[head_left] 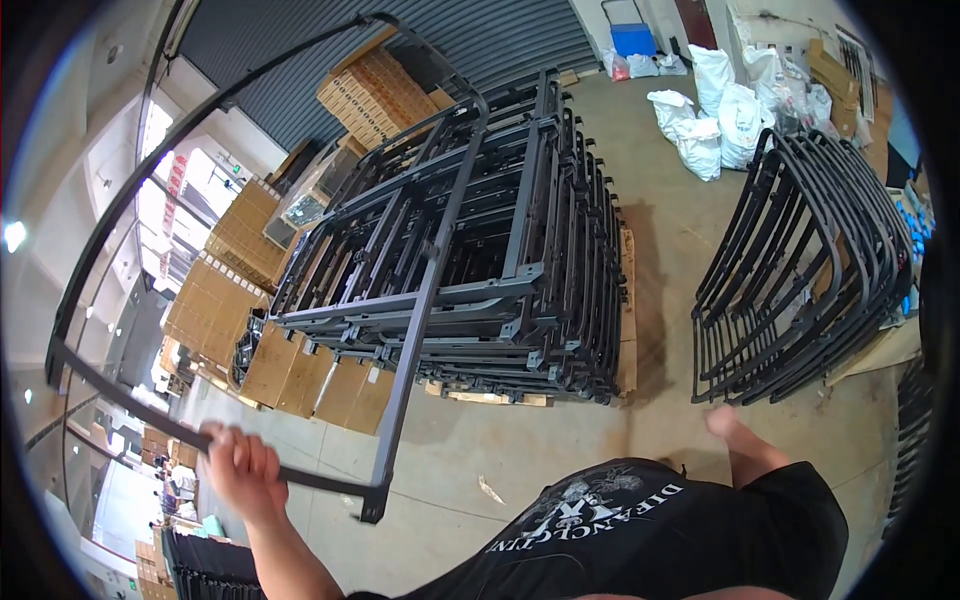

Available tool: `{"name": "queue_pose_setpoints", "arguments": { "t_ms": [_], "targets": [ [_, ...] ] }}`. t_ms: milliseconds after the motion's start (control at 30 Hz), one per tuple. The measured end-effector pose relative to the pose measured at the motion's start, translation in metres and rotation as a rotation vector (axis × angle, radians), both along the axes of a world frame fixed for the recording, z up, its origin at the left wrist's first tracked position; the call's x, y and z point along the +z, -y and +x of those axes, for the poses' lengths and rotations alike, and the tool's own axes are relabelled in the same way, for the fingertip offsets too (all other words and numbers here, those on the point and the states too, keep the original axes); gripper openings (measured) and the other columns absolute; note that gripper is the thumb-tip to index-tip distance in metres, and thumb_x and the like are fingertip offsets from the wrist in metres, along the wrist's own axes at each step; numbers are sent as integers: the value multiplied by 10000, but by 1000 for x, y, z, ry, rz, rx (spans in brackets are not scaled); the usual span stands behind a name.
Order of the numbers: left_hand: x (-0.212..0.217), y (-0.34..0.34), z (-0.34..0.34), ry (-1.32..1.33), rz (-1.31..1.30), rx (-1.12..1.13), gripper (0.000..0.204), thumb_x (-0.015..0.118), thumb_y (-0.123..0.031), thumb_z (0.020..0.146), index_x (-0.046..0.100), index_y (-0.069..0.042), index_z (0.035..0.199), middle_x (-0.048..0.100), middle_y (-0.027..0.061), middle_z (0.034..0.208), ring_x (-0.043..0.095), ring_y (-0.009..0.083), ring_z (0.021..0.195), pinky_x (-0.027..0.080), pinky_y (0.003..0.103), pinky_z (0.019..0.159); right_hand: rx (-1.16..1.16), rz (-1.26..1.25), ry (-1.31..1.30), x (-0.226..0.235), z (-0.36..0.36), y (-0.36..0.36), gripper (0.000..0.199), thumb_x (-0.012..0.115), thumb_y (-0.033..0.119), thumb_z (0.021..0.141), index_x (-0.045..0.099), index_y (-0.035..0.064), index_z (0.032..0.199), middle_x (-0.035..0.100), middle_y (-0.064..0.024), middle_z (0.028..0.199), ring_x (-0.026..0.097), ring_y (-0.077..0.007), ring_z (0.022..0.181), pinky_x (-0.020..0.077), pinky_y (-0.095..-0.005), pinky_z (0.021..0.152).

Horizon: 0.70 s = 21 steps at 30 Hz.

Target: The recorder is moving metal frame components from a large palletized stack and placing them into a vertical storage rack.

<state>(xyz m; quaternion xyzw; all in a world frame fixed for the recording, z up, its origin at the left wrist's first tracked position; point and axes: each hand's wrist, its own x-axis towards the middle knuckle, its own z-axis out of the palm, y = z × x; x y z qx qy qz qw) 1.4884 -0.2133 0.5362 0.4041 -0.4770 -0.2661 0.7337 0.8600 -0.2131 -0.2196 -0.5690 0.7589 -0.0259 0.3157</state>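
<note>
My left hand (243, 470) is closed round the short near bar of a large black metal tube frame (408, 370). The frame is raised and tilted, its long sides reaching up and away, with one side crossing in front of a tall stack of black metal frames (530, 230). That stack lies in the middle, on a wooden pallet (628, 310). My right hand (720, 420) is low on the right, near the lower ends of several black curved tube frames (830, 230) standing side by side. Its fingers do not show clearly.
Cardboard boxes (215, 315) stand left of the stack, and more boxes (375, 95) rise behind it. A grey roller shutter (520, 40) closes the back. White sacks (710, 80) sit at the far right. Dark items (210, 565) are piled at the lower left.
</note>
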Motion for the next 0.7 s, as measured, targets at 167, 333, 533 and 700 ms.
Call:
{"name": "queue_pose_setpoints", "arguments": {
  "t_ms": [167,333,533,700],
  "targets": [
    [-47,-109,59,-110,-122,149,145,481,-139,1013,395,-125,897,245,-50,579,202,49,419,170,224,331,-308,-33,915,234,183,26,319,695,232,936,639,-8,1139,680,-93,945,656,-188,801,540,-343,665],
    [-230,-154,143,-117,-145,115,287,436,-260,1055,392,-150,793,330,-42,550,293,78,418,270,257,357,186,-502,983,416,347,74,517,697,387,949,606,-6,1273,693,-118,1138,660,-214,1058,519,-349,958],
    [-378,-197,152,-698,134,388,386,488,-301,1012,352,-144,687,335,-1,567,381,157,521,365,317,548,-209,-166,2086,481,474,112,366,624,474,974,597,110,975,665,-80,901,653,-229,829,523,-400,779],
    [-411,-246,200,-372,490,469,64,466,-4,953,510,-52,954,524,68,795,460,166,658,435,352,606,-301,-290,2115,468,500,30,356,666,448,956,553,116,896,603,-41,757,620,-203,694,506,-352,660]
  ]
}}
